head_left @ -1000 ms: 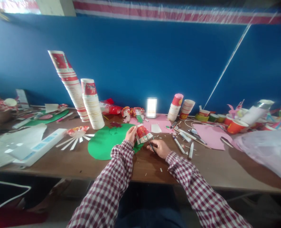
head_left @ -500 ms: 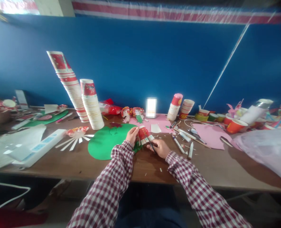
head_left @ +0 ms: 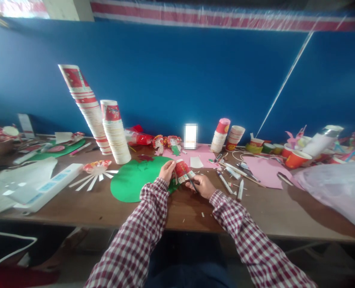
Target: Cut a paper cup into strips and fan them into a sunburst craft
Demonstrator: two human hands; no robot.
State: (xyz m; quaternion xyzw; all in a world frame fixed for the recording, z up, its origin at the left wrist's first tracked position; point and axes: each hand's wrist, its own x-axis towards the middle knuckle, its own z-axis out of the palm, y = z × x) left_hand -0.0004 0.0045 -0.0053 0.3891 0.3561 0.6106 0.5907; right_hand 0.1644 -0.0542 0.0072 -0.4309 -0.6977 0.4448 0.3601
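Observation:
My left hand (head_left: 166, 171) grips a red and white paper cup (head_left: 183, 170) on its side, its wall slit into strips. My right hand (head_left: 204, 186) is closed on dark scissors (head_left: 190, 182) whose blades sit against the cup's strips. Both hands hover over the brown table (head_left: 84, 204), at the right edge of a green paper sheet (head_left: 135, 179). Small paper scraps lie on the table below the hands.
Two tall stacks of paper cups (head_left: 113, 130) lean at the back left, shorter cup stacks (head_left: 225, 134) at the back right. Pink paper (head_left: 264, 170), pens and sticks lie to the right. A white power strip (head_left: 48, 186) and a fanned-out cut cup (head_left: 98, 168) lie left.
The cup has been turned slightly in my left hand and the scissors have shifted a little closer along its strips. Nothing else has moved.

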